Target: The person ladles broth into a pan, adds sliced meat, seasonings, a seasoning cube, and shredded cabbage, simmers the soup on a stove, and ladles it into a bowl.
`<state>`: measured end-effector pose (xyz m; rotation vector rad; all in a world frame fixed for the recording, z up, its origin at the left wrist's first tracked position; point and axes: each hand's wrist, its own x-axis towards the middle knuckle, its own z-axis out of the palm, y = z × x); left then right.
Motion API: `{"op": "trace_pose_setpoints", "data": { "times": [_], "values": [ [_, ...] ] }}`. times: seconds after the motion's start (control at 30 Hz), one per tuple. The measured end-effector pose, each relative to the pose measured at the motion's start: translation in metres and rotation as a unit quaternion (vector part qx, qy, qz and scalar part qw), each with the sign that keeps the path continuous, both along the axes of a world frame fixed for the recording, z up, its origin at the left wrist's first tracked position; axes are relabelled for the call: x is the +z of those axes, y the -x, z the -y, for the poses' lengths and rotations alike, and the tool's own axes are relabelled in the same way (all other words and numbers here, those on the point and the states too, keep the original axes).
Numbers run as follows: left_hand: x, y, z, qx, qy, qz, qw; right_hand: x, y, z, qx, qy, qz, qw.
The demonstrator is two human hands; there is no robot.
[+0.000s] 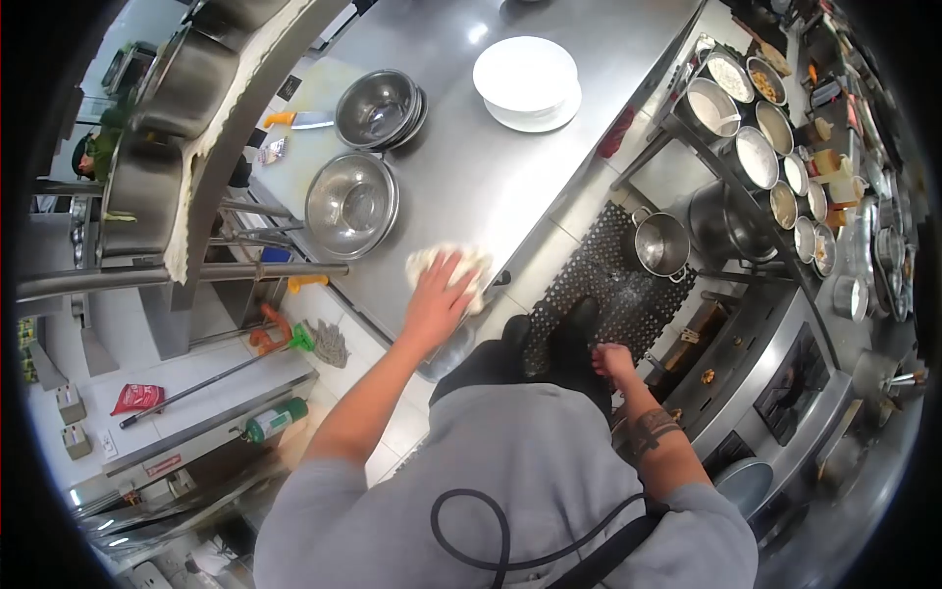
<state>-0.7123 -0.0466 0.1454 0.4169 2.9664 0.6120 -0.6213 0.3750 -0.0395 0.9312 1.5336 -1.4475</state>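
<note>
Left grip [439, 302]: palm down on the cloth [479, 267], fingers apart and laid over it. Can't see whether anything is pinched underneath. Cloth is pale, bunched, on the near end of the steel table [466, 196], close to the edge facing me. Left arm is stretched out forward to it.

Right grip [614, 363]: fingers curled together, nothing visible in it. Hangs at my right side, off the table, above floor level, near my dark trousers.

On the table: nested steel bowls [351, 206] just past the cloth, to the left. Second bowl stack [378, 108] right behind those, tilted look may be the lens. White plates [526, 74] stacked farther up, toward the right side, well apart from the cloth. Knife [314, 120] with an orange handle lies left of the second stack, on a pale board [285, 177].

Floor, right of the table: black perforated mat [589, 270] by my shoes, two-handled pot [661, 244] at its far right edge. Beyond that, filled pans [709, 106] crowd a raised rack.
</note>
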Motion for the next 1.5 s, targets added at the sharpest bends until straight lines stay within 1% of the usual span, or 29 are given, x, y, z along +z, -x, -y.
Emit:
{"op": "trace_pose_setpoints", "data": {
  "times": [0.1, 0.17, 0.27, 0.33, 0.37, 0.4, 0.43, 0.47, 0.5, 0.53, 0.6, 0.67, 0.7, 0.73, 0.8, 0.87, 0.93, 0.97, 1.03, 1.07, 1.13, 1.2, 1.23, 1.27, 1.3, 1.33, 1.37, 1.43, 1.5],
  "values": [
    [0.015, -0.091, 0.049, 0.029, 0.036, 0.058, 0.997, 0.003, -0.025, -0.031, -0.033, -0.014, -0.007, 0.999],
    [0.023, -0.116, 0.068, 0.015, 0.033, 0.062, 0.997, 0.014, -0.040, -0.038, -0.083, -0.025, -0.021, 0.996],
    [0.024, -0.089, 0.079, -0.078, 0.054, 0.075, 0.993, 0.006, -0.089, -0.037, -0.121, -0.052, -0.073, 0.989],
    [0.012, -0.051, 0.081, -0.110, 0.095, -0.002, 0.989, 0.010, -0.130, -0.019, -0.173, -0.102, -0.116, 0.973],
    [0.009, -0.031, 0.073, -0.111, 0.086, 0.004, 0.990, 0.049, -0.139, -0.006, -0.064, -0.193, -0.104, 0.974],
    [0.013, -0.012, 0.067, -0.110, 0.085, 0.013, 0.990, 0.050, -0.163, 0.007, 0.094, -0.360, -0.207, 0.905],
    [0.024, 0.007, 0.058, -0.127, 0.126, 0.047, 0.983, 0.062, -0.185, 0.028, 0.023, -0.408, -0.185, 0.894],
    [0.038, 0.023, 0.047, -0.132, 0.172, 0.075, 0.973, 0.089, -0.200, 0.042, 0.046, -0.402, -0.158, 0.901],
    [0.056, 0.036, 0.027, -0.123, 0.235, 0.130, 0.955, 0.131, -0.210, 0.059, -0.003, -0.358, -0.080, 0.930],
    [0.075, 0.043, 0.006, -0.102, 0.299, 0.182, 0.931, 0.130, -0.241, 0.077, -0.039, -0.364, -0.062, 0.929],
    [0.106, 0.034, -0.041, -0.122, 0.300, 0.166, 0.931, 0.128, -0.290, 0.111, -0.011, -0.478, -0.225, 0.849],
    [0.127, 0.010, -0.074, -0.141, 0.028, 0.217, 0.966, 0.156, -0.315, 0.127, -0.087, -0.470, -0.214, 0.852],
    [0.107, -0.002, -0.077, -0.283, -0.053, 0.122, 0.950, 0.169, -0.325, 0.125, -0.147, -0.533, -0.235, 0.800],
    [0.093, -0.019, -0.089, -0.399, -0.006, 0.011, 0.917, 0.181, -0.339, 0.120, -0.203, -0.591, -0.251, 0.740],
    [0.087, -0.057, -0.103, -0.541, 0.042, -0.089, 0.835, 0.200, -0.369, 0.105, -0.327, -0.653, -0.208, 0.651],
    [0.053, -0.072, -0.112, -0.499, 0.121, 0.198, 0.835, 0.182, -0.417, 0.096, -0.428, -0.706, -0.157, 0.542],
    [0.040, -0.109, -0.109, -0.467, 0.100, 0.242, 0.844, 0.175, -0.472, 0.107, -0.445, -0.740, 0.014, 0.505],
    [0.027, -0.121, -0.107, -0.514, 0.095, 0.180, 0.833, 0.172, -0.499, 0.113, -0.465, -0.718, 0.103, 0.508],
    [0.021, -0.154, -0.109, -0.495, 0.115, 0.150, 0.848, 0.155, -0.550, 0.118, -0.536, -0.604, 0.266, 0.526],
    [0.023, -0.169, -0.113, -0.504, 0.135, 0.126, 0.844, 0.138, -0.567, 0.114, -0.545, -0.602, 0.266, 0.519],
    [0.030, -0.200, -0.123, -0.523, 0.150, 0.100, 0.833, 0.113, -0.609, 0.114, -0.704, -0.462, 0.193, 0.504],
    [0.031, -0.230, -0.131, -0.540, 0.169, 0.076, 0.821, 0.108, -0.644, 0.114, -0.752, -0.398, 0.039, 0.525],
    [0.027, -0.239, -0.137, -0.580, 0.161, 0.067, 0.795, 0.109, -0.657, 0.116, -0.761, -0.366, -0.091, 0.528],
    [0.020, -0.250, -0.140, -0.617, 0.151, 0.061, 0.770, 0.162, -0.660, 0.124, -0.778, -0.305, -0.121, 0.536],
    [0.008, -0.264, -0.142, -0.641, 0.060, 0.056, 0.763, 0.169, -0.667, 0.129, -0.814, -0.250, -0.171, 0.496],
    [0.011, -0.288, -0.143, -0.638, 0.059, 0.060, 0.765, 0.179, -0.680, 0.141, -0.841, -0.194, -0.220, 0.454],
    [0.010, -0.314, -0.145, -0.656, 0.022, 0.071, 0.751, 0.193, -0.704, 0.161, -0.838, -0.195, -0.217, 0.460],
    [0.024, -0.381, -0.153, -0.669, -0.018, 0.083, 0.739, 0.256, -0.740, 0.208, -0.795, -0.228, -0.217, 0.519],
    [0.069, -0.459, -0.166, -0.674, -0.082, 0.189, 0.709, 0.303, -0.778, 0.259, -0.768, -0.321, -0.104, 0.544]
  ]
}}
